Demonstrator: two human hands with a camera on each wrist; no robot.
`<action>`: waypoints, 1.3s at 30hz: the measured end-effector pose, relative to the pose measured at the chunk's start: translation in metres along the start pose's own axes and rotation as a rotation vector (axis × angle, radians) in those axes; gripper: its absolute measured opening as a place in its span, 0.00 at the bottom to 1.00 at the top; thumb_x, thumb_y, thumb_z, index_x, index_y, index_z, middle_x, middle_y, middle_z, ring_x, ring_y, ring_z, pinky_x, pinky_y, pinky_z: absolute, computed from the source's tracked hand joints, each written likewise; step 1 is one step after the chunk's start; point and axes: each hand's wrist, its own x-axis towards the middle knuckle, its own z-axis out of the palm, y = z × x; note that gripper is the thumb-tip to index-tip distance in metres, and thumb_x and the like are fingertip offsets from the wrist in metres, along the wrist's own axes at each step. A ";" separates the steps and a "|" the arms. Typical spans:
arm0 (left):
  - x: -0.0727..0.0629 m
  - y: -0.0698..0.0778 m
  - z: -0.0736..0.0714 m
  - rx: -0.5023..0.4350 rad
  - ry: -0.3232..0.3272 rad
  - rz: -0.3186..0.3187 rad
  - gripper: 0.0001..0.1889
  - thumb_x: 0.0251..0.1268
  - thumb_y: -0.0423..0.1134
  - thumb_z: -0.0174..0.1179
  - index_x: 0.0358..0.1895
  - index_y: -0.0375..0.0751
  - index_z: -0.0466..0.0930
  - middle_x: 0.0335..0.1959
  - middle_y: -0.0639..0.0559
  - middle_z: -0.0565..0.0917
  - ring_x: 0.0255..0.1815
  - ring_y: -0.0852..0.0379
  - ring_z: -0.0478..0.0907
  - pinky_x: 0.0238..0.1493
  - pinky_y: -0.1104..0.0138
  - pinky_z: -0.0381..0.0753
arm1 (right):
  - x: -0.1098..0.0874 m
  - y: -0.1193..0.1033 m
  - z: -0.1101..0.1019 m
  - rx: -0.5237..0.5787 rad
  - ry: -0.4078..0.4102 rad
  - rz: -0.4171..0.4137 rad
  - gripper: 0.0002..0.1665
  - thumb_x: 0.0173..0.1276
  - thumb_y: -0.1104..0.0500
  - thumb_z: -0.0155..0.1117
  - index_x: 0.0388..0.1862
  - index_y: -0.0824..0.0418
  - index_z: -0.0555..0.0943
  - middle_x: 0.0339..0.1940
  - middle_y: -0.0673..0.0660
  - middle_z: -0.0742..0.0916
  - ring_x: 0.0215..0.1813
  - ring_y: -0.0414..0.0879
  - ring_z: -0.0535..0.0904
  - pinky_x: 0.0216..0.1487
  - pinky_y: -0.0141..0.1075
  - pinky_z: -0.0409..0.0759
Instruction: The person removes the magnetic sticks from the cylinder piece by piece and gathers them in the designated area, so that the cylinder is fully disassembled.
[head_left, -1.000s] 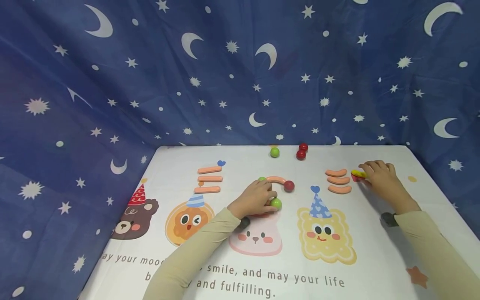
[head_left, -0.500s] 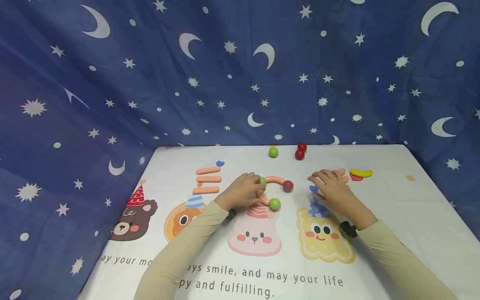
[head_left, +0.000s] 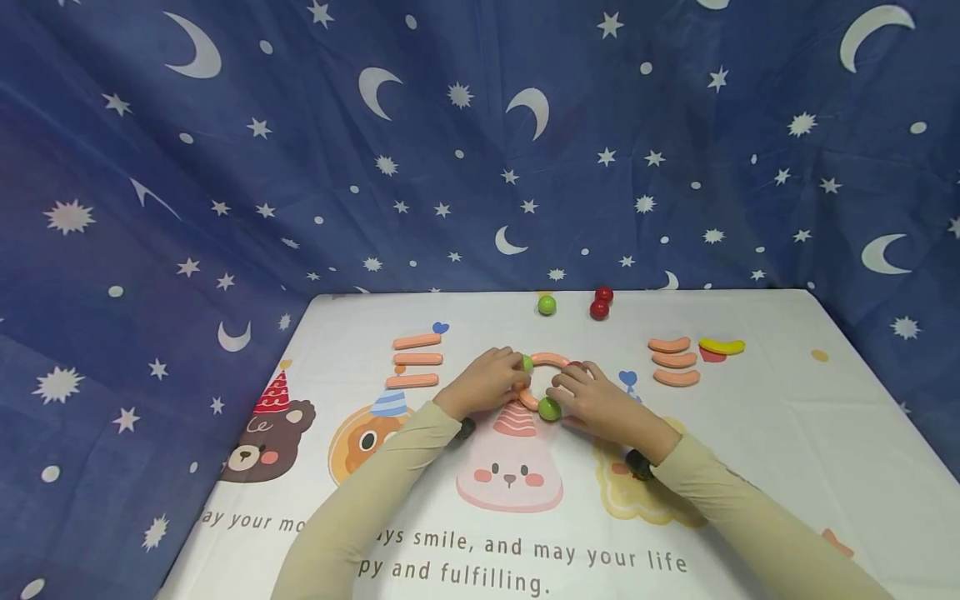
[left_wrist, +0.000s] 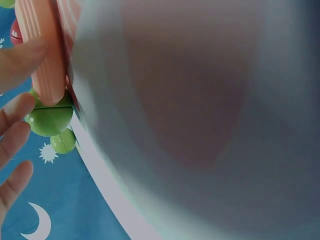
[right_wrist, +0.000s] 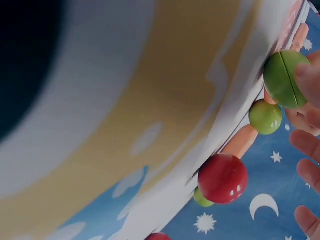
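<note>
At mid-table, curved toy sausages and balls form part of a ring. My left hand [head_left: 487,382] is at its left side; in the left wrist view its thumb rests on a sausage [left_wrist: 50,60], and the other fingers extend beside a green ball [left_wrist: 50,122]. From the right, my right hand [head_left: 607,408] reaches in; its thumb touches the front green ball [right_wrist: 280,77] in the right wrist view, other fingers spread apart. Behind lies a curved sausage [head_left: 550,359] between the other green ball [head_left: 528,363] and a red ball [right_wrist: 222,178], which the right hand partly hides in the head view.
Straight sausages [head_left: 417,359] lie in a row at left. Curved sausages [head_left: 675,360] and a toy banana [head_left: 722,346] lie at right. A green ball [head_left: 547,305] and two red balls [head_left: 599,309] sit near the back edge. A star-patterned blue curtain [head_left: 450,208] stands behind.
My right hand has left the banana and moved left across the table to the front green ball. My left hand has shifted slightly back-left, off that ball, onto the left sausage.
</note>
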 end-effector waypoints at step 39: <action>-0.017 0.038 -0.006 0.020 0.010 -0.029 0.08 0.59 0.51 0.62 0.28 0.56 0.85 0.29 0.61 0.76 0.33 0.62 0.70 0.40 0.68 0.71 | -0.007 0.001 -0.005 0.042 -0.062 -0.103 0.20 0.51 0.56 0.74 0.45 0.48 0.82 0.41 0.47 0.84 0.51 0.46 0.76 0.52 0.44 0.74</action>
